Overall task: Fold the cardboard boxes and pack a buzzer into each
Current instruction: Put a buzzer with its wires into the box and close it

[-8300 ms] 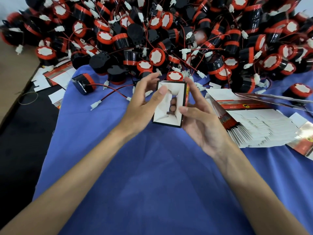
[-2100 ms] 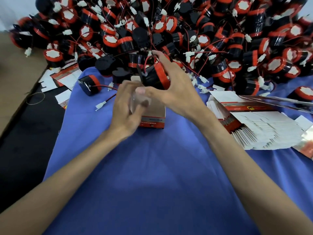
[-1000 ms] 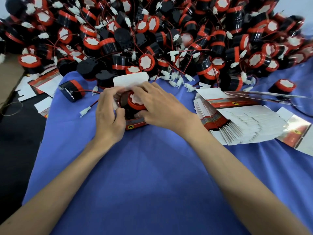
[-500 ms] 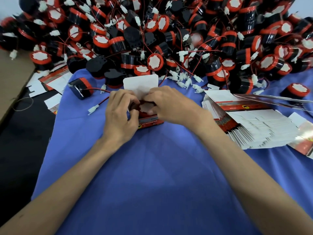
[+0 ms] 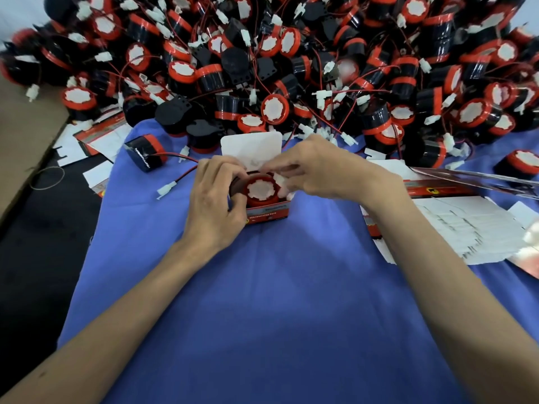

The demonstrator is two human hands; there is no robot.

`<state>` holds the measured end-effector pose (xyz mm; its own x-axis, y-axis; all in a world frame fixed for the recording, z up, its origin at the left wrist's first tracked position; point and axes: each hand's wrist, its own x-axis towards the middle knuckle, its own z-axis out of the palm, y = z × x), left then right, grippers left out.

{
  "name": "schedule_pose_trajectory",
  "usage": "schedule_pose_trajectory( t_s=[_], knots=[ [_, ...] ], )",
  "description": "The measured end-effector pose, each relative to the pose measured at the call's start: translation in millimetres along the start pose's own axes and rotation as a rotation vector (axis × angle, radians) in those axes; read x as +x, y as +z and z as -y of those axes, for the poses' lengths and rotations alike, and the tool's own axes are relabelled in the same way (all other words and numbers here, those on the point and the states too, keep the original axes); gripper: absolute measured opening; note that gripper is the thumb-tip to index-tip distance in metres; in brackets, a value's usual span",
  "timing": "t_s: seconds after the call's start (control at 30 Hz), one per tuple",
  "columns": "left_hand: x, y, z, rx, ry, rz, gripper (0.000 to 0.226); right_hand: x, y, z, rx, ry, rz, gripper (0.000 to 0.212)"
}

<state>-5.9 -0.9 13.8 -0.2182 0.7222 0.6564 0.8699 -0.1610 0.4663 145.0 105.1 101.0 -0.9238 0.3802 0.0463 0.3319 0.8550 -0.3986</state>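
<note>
Once the buzzer had dropped into the box, our left hand gripped its 9 o'clock side and our right hand pinched a white piece at 2 o'clock (flap or connector, unclear). With the lid flap up, only closing was left.

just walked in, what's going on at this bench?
A person is packing one buzzer into a small cardboard box on the blue cloth. The left hand grips the box's left side. The right hand works at the open top, too blurred to tell what it holds. The buzzer sits inside, red-rimmed face up, and the lid flap stands open. Loose buzzers are piled behind, with flat box blanks to the right.
</note>
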Motion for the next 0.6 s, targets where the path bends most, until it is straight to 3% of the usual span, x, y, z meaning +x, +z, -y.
schedule_pose_trajectory(
  t_s=[0.07, 0.3, 0.47, 0.6],
  knots=[
    [0, 0, 0, -0.002, 0.001, -0.001, 0.027, 2, 8, 1, 0.033, 0.005, -0.084, 0.020],
    [-2, 0, -1, -0.018, -0.002, 0.017, 0.029, 8, 52, 17, -0.191, 0.084, -0.362, 0.028],
    [-2, -2, -2, -0.035, -0.009, 0.025, 0.028, -1, 39, 11, -0.128, -0.064, -0.248, 0.015],
    [-2, -2, -4, -0.010, 0.001, 0.040, 0.031, -3, 28, 3, -0.020, -0.064, -0.188, 0.020]
  ],
)
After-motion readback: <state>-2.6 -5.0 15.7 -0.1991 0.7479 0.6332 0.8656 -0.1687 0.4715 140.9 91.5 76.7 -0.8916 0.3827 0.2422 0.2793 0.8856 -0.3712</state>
